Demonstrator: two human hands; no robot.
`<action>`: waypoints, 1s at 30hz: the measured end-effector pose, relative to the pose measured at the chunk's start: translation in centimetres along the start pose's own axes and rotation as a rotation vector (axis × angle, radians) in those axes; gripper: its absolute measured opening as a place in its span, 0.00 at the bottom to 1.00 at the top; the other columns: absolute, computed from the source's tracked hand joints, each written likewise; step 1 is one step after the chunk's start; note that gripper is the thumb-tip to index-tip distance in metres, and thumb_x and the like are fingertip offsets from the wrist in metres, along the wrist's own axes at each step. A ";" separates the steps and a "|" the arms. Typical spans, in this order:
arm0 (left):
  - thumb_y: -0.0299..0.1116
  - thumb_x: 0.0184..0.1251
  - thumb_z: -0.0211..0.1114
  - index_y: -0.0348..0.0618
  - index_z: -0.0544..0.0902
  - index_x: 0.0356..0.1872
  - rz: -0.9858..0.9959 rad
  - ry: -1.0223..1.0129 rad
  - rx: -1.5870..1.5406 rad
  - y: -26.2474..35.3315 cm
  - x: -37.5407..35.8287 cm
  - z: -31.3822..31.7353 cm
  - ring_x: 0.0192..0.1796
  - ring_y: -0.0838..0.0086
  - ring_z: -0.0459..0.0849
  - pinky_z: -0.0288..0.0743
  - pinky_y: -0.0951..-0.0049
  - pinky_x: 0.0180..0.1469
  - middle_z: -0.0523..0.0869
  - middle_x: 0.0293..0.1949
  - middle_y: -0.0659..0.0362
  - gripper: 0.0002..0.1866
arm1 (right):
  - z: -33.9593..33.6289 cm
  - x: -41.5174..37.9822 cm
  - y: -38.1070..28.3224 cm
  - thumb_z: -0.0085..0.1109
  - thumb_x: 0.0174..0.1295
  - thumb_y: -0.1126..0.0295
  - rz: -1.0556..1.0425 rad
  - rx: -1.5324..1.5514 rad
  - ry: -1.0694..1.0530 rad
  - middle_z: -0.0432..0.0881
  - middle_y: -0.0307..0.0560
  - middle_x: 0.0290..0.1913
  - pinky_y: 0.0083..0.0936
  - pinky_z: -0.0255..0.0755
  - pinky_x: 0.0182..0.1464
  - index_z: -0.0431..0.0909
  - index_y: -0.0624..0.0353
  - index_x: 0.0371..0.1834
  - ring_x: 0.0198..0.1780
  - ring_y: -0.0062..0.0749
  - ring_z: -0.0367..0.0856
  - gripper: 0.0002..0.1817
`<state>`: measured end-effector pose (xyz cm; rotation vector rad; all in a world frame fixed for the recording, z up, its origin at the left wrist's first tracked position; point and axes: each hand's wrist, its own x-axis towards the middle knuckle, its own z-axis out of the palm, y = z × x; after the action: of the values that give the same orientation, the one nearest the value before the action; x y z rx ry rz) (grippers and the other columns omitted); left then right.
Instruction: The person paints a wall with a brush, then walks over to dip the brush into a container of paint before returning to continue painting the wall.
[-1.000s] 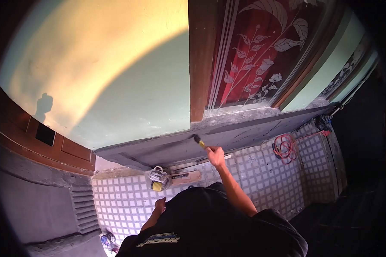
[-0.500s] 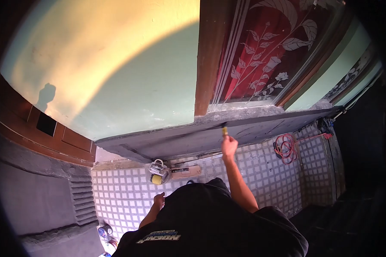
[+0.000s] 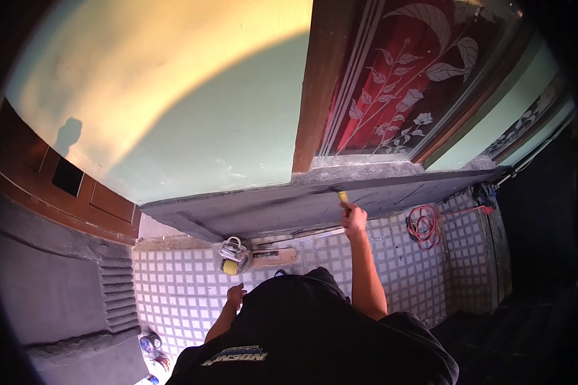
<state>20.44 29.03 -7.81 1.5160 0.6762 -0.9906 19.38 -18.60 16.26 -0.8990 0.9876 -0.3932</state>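
My right hand (image 3: 354, 219) is closed around the yellow handle of a paintbrush (image 3: 343, 196). The dark bristle end meets the grey lower wall (image 3: 270, 215), just under its top ledge, where darker streaks show. Down by my body, my left hand (image 3: 236, 295) hangs over the tiled floor, its visible fingers loosely apart and nothing seen in them.
A window with red curtain (image 3: 382, 96) and etched flowers is above the ledge. On the tiled floor (image 3: 180, 276) lie a bundle with yellow cord (image 3: 230, 265), a board (image 3: 279, 256) and a coiled red cable (image 3: 425, 228). Cans (image 3: 150, 343) stand at lower left.
My right hand has shifted slightly right and down, and the brush handle now tilts more. My left hand stays low by my body. The view has turned a little.
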 end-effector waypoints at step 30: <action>0.44 0.61 0.57 0.48 0.74 0.24 0.238 -0.027 0.358 -0.1 -3.3 -0.6 0.18 0.77 0.67 0.62 0.69 0.22 0.71 0.16 0.65 0.13 | 1.6 0.3 0.8 0.44 0.59 0.67 -0.187 0.287 0.367 0.63 0.33 0.12 0.18 0.45 0.10 0.75 0.58 0.26 0.09 0.16 0.54 0.11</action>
<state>18.88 30.02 -4.98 1.8421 0.2974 -0.9811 20.83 -17.54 15.88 -0.6708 1.1478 -0.8595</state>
